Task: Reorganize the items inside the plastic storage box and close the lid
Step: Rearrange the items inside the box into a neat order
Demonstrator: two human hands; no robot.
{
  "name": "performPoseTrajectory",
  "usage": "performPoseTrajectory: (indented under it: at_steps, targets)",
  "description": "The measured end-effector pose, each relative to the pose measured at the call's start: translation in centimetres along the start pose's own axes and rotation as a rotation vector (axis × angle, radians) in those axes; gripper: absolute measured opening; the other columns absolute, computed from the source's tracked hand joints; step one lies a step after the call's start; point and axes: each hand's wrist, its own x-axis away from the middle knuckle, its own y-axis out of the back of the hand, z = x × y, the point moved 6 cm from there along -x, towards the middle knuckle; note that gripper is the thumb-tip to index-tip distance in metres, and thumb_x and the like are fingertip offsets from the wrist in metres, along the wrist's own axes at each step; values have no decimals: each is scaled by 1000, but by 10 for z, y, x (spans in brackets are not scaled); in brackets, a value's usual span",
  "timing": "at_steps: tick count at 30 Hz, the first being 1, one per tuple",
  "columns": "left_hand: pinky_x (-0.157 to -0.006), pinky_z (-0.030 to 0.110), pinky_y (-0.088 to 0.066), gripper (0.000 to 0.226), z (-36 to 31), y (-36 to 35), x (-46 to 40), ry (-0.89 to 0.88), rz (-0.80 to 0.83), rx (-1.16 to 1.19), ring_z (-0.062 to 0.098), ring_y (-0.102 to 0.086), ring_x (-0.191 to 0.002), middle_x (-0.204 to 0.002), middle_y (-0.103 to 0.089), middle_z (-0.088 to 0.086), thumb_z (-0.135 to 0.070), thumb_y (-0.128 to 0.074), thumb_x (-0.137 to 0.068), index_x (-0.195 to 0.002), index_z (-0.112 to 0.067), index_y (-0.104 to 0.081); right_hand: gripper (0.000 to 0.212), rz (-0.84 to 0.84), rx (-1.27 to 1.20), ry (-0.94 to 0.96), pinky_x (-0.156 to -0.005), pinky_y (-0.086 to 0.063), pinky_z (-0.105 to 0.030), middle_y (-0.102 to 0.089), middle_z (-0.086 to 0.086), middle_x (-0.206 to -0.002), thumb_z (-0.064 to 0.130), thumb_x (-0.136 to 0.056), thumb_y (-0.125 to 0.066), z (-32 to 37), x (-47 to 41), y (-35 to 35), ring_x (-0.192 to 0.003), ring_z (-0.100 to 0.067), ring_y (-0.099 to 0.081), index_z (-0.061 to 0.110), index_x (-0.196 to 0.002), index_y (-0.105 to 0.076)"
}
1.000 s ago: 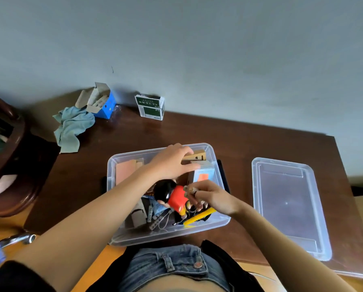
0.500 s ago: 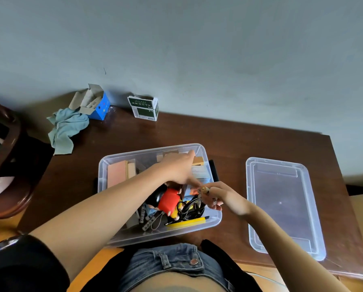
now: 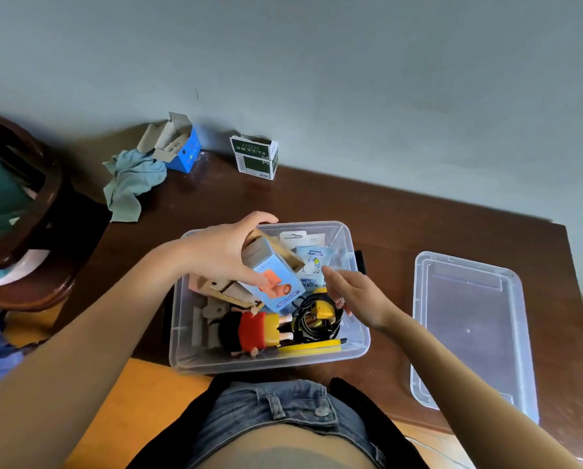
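Head view: box sits on worktop, open.
Left hand: grips blue carton, lifted above the clutter, likely freeing space below.
Right hand: fingers relaxed, holding nothing, poised over cable.
Doll: lies flat at near wall.
Lid: right, apart, awaiting closing.

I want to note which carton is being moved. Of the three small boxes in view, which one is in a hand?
The light-blue box with the orange picture: the left hand grips it over the bin. The blue box and green box sit untouched by the wall.
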Motion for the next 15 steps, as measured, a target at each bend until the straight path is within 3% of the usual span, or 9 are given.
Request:
performPoseTrajectory:
  at_steps: [3, 5, 7, 10, 12, 15]
  targets:
    - [-77, 34, -54, 89, 13, 5, 7, 99, 71, -49, 7, -63, -89, -103, -62, -14, -73, -76, -52, -125, -49, -30, 49, 29, 214, -19, -62, -32, -33, -41, -8, -67, 49, -98, -32, 3, -15, -9, -63, -20, -37, 11, -69, -41]
    - [-63, 25, -54, 76, 24, 7, 11, 171, 107, 79, 6, -65, -82, -102, -61, -11, -70, -77, -54, -116, -42, -40, 48, 60, 327, -47, -61, -31, -34, -41, -7, -66, 46, -99, -31, 4, -24, -15, -61, -19, -37, 11, -68, -39]
    - [-66, 21, -50, 62, 31, 11, 8, 223, 29, 16, 6, -60, -85, -107, -52, -8, -67, -72, -64, -109, -33, -47, 48, 68, 415, -74, -58, -30, -34, -38, -4, -62, 43, -100, -32, 3, -31, -21, -58, -17, -35, 13, -64, -35]
    - [-83, 34, -48, 56, 34, 14, -4, 255, -163, -214, 12, -51, -96, -113, -41, -6, -66, -61, -72, -102, -20, -53, 49, 27, 503, -123, -54, -30, -32, -38, -3, -62, 41, -101, -33, -2, -40, -28, -55, -16, -36, 13, -61, -35]
    - [-86, 37, -46, 50, 27, 8, -8, 228, -197, -211, 14, -50, -101, -118, -44, -4, -58, -60, -77, -112, -23, -53, 48, 5, 484, -161, -52, -29, -30, -39, -2, -61, 41, -100, -33, -6, -44, -30, -54, -15, -36, 13, -61, -36]
    - [-80, 29, -36, 43, 4, 1, -5, 115, -311, -272, 12, -48, -102, -124, -48, -5, -40, -60, -84, -124, -33, -50, 49, -18, 336, -194, -50, -24, -28, -34, 0, -55, 41, -100, -35, -7, -45, -28, -49, -13, -30, 15, -59, -33]
